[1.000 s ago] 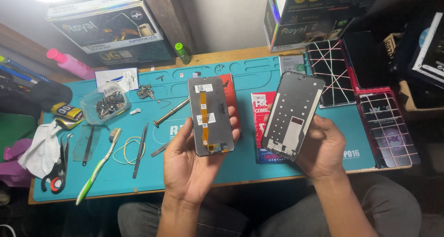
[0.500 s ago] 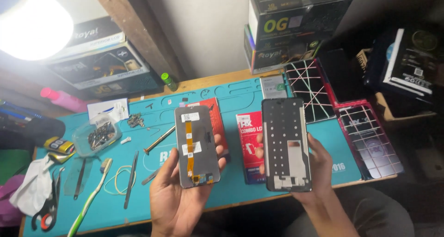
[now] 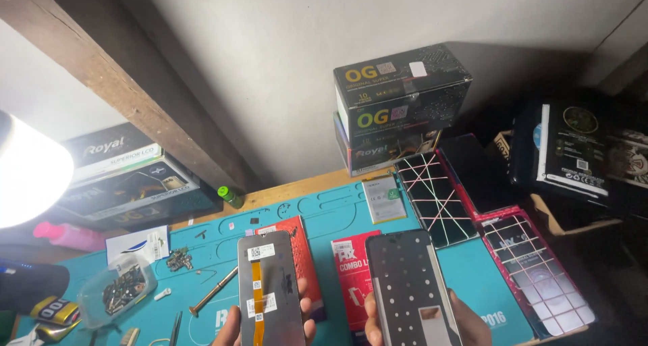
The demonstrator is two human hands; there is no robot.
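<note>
While left hand [image 3: 233, 327] grips the display panel [image 3: 270, 288] and right hand [image 3: 466, 322] grips the phone frame [image 3: 412, 288] above the teal mat [image 3: 324, 214], comparison step seems underway; aligning panel to frame likely needs care.

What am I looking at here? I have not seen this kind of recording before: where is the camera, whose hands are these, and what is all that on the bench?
The one view comes from a camera on the person's head, looking down. No machine: two bare hands. The left hand holds a phone screen panel, back up, with an orange ribbon cable. The right hand holds a dark phone frame dotted with pads. Below lies a teal work mat with a screwdriver, a clear tub of small parts, red packets and a flat battery. Black boxes are stacked behind.
</note>
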